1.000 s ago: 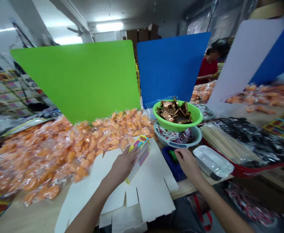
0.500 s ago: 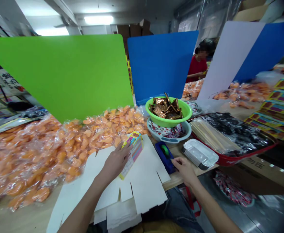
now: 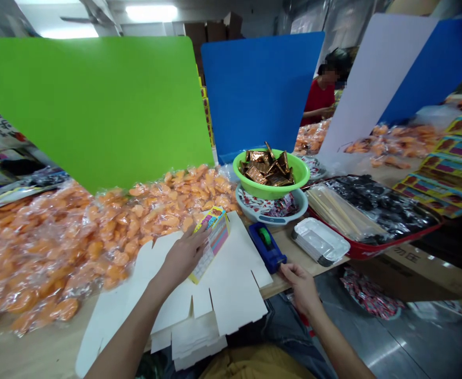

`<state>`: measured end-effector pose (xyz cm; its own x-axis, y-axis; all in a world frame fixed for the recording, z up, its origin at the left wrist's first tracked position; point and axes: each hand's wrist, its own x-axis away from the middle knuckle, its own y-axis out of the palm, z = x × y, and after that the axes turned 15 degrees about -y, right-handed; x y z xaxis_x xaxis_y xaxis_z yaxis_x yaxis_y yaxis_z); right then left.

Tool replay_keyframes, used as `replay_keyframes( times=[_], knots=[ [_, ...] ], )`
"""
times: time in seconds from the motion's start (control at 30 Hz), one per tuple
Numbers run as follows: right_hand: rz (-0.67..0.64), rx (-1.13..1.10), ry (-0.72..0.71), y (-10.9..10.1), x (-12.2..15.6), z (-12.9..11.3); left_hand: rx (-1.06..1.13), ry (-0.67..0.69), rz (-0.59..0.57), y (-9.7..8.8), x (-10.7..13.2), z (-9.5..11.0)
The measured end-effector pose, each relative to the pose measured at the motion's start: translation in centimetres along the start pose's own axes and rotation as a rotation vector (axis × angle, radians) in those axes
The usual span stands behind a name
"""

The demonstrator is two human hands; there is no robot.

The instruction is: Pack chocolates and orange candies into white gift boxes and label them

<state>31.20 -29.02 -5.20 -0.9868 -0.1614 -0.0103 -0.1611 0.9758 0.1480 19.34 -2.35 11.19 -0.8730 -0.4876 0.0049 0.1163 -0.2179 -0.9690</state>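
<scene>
My left hand point(image 3: 186, 252) lies over a small printed carton point(image 3: 211, 245), yellow, pink and white, its fingers closed across the top and side. The carton rests tilted on a pile of white flat cardboard blanks point(image 3: 234, 284). Beside the pile is a blue tape dispenser point(image 3: 262, 250) with a green roll core. At the dispenser's front end my right hand point(image 3: 300, 287) pinches the end of the tape between thumb and fingers; the clear strip itself hardly shows.
Bagged orange pieces point(image 3: 108, 237) cover the table's left and back. A green bowl point(image 3: 250, 184) of brown-wrapped packets sits on a grey basin point(image 3: 272, 218). Foil trays point(image 3: 321, 242) and a red tray point(image 3: 397, 245) stand right. Green point(image 3: 108, 110) and blue panels point(image 3: 262, 95) rise behind; a person point(image 3: 320, 100) works beyond.
My right hand has drawn slightly away from the dispenser, toward me. My left hand stays on the carton. The whole view has shifted a little.
</scene>
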Motion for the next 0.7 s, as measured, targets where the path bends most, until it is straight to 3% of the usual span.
replay_keyframes(
  times=[0.13, 0.23, 0.4, 0.53, 0.6, 0.7],
  knots=[
    [-0.098, 0.032, -0.003, -0.3, 1.1, -1.5, 0.012, 0.02, 0.006, 0.1, -0.1, -0.2],
    [-0.165, -0.006, 0.006, 1.5, 1.2, -4.4, 0.018, 0.032, 0.025, 0.3, -0.2, -0.3],
    [-0.349, -0.243, -0.094, 10.1, -1.5, -9.6, 0.026, 0.069, 0.079, 0.9, -0.4, -0.7],
    [-0.417, -0.291, -0.173, 16.9, -3.2, -9.9, 0.034, 0.077, 0.106, 1.3, -0.5, -1.0],
    [-0.412, -0.232, -0.19, 18.7, -3.6, -9.2, 0.038, 0.085, 0.109, 1.4, -0.5, -1.0],
    [-0.356, -0.119, -0.202, 19.8, -3.9, -8.3, 0.035, 0.088, 0.108, 1.4, -0.4, -0.9]
  ],
)
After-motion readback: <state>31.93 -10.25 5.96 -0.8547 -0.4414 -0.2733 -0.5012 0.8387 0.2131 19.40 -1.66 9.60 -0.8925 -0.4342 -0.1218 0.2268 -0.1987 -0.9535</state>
